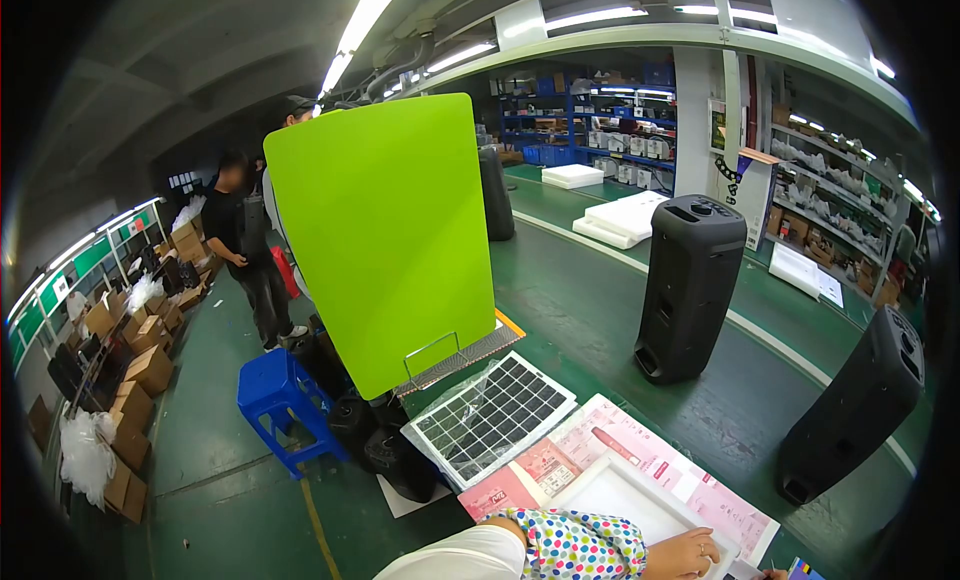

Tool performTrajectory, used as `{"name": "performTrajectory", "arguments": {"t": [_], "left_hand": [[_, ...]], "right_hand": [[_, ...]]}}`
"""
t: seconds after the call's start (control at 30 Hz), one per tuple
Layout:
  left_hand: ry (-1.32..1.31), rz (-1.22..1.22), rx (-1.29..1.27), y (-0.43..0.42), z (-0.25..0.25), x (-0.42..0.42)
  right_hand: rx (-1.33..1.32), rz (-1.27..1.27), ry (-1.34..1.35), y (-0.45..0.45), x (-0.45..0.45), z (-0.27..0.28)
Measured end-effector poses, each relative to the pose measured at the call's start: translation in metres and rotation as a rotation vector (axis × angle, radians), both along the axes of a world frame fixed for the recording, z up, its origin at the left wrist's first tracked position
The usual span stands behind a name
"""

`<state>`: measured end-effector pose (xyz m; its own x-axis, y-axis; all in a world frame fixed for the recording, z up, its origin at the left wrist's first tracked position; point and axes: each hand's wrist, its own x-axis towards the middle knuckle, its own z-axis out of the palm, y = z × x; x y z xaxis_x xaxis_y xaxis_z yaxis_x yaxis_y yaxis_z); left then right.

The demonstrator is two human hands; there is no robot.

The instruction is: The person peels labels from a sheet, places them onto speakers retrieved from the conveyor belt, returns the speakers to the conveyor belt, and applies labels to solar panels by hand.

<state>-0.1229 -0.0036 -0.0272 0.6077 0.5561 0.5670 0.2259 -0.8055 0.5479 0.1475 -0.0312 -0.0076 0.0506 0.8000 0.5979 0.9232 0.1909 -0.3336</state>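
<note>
My left hand (685, 555), in a sleeve with coloured dots (590, 542), lies on a white foam tray (625, 495) at the bottom of the head view. Its fingers are stretched out over the tray's near edge, and a ring shows on one of them. Only a sliver of my right hand (775, 574) shows at the bottom edge; its fingers are mostly cut off. Beneath the tray lies a pink printed sheet (720, 500). Just beyond it is a gridded solar panel (495, 415) in clear wrap.
A large lime-green board (385, 240) stands upright on a wire holder. Tall black speakers (690, 290) stand along the green line, one (855, 405) at the right. White foam pieces (620, 218) lie farther back. Left are a blue stool (280, 395), cartons (150, 368) and a standing person (240, 240).
</note>
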Motion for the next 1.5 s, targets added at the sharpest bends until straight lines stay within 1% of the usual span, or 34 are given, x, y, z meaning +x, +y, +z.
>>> {"name": "performTrajectory", "arguments": {"t": [0.13,0.17,0.2,0.23,0.33,0.37,0.4,0.43,0.53,0.6,0.83,1.03,1.1,1.13,1.17,1.23,1.27,1.3,1.37,1.4,1.43,1.5], "left_hand": [[-0.004,0.000,0.006,0.000,0.001,0.000],[-0.004,0.002,0.008,0.000,0.001,0.000],[-0.005,0.003,0.009,0.000,0.002,0.000],[-0.005,0.004,0.011,0.000,0.002,0.000],[-0.009,-0.003,-0.009,0.000,0.001,0.000],[-0.011,-0.004,-0.010,0.001,0.000,0.000],[-0.013,-0.005,-0.011,0.001,0.000,0.000],[-0.015,-0.005,-0.013,0.001,-0.001,0.000],[-0.007,-0.001,-0.003,0.001,0.000,0.000],[-0.007,0.001,0.015,0.001,0.000,0.000],[-0.003,-0.004,0.040,0.002,-0.003,0.000],[-0.012,-0.003,0.008,0.000,0.005,-0.001],[-0.025,0.015,0.039,0.002,0.001,0.000],[-0.032,0.007,0.053,0.004,-0.003,0.001],[-0.042,0.020,0.116,0.006,-0.005,0.001],[-0.077,0.019,0.237,0.009,-0.006,-0.002],[-0.056,0.000,0.239,0.010,-0.001,-0.004],[-0.035,-0.018,0.244,0.009,0.006,-0.007],[-0.011,-0.013,0.220,0.004,0.014,-0.009],[0.006,0.006,0.213,0.002,0.017,-0.011],[0.072,-0.007,0.172,0.001,0.019,-0.013],[0.210,-0.014,0.092,-0.002,0.021,-0.014]], "right_hand": [[-0.072,0.020,0.009,-0.001,0.003,0.003],[0.017,-0.007,-0.213,0.006,0.018,-0.018],[0.106,-0.033,-0.435,0.017,0.048,-0.060],[0.196,-0.060,-0.656,0.024,0.067,-0.087],[0.115,-0.038,-0.625,0.023,0.064,-0.082],[0.022,-0.069,-0.391,0.020,0.062,-0.079],[-0.070,-0.099,-0.156,0.004,0.022,-0.026],[-0.161,-0.128,0.079,-0.006,-0.003,0.007],[-0.010,-0.030,0.164,-0.010,-0.016,0.021],[0.037,0.012,0.175,-0.005,-0.008,0.013],[0.060,0.060,0.208,0.005,0.012,-0.008],[0.093,0.121,0.223,0.003,0.006,0.003],[0.101,0.149,0.202,0.005,0.009,0.001],[0.106,0.143,0.217,0.008,0.010,-0.005],[0.015,0.097,0.379,0.030,0.052,-0.072],[0.066,0.103,0.307,0.022,0.034,-0.050],[0.034,0.092,0.285,0.017,0.029,-0.039],[0.023,0.091,0.317,0.013,0.022,-0.030],[-0.012,0.059,0.400,0.011,0.019,-0.026],[0.016,0.055,0.346,0.009,0.018,-0.023],[0.001,0.071,0.394,0.008,0.016,-0.019],[0.058,0.080,0.277,0.008,0.016,-0.015]]}}
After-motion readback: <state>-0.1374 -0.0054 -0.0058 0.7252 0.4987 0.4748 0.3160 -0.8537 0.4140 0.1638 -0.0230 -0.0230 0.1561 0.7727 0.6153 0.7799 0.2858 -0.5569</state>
